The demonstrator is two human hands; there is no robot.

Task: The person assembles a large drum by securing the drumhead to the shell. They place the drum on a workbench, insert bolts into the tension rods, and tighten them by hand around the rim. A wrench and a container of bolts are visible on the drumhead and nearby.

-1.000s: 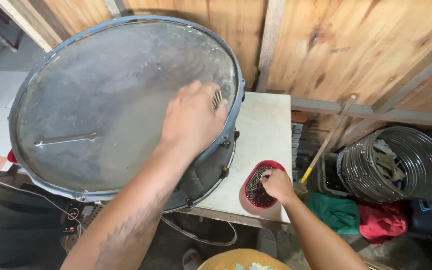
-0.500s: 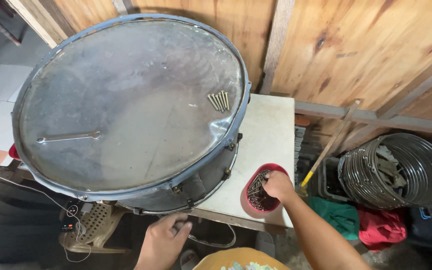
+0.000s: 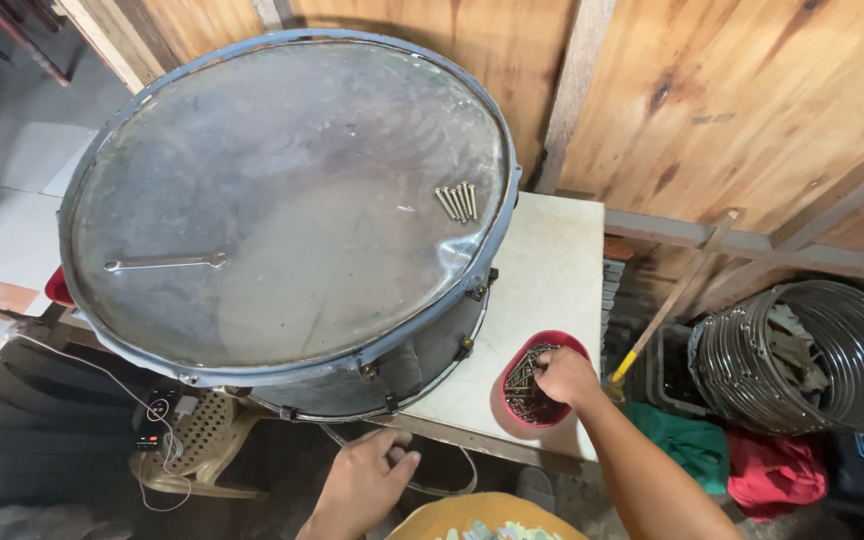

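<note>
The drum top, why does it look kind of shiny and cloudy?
In the head view, soft light glares off the dusty drumhead, palest by the bolts; the wrench stays sharp, while the room's left edge is dark and smeared.

White table (image 3: 552, 290) w/ drum (image 3: 282, 200) & red bowl (image 3: 508, 385) (near edge).
</note>
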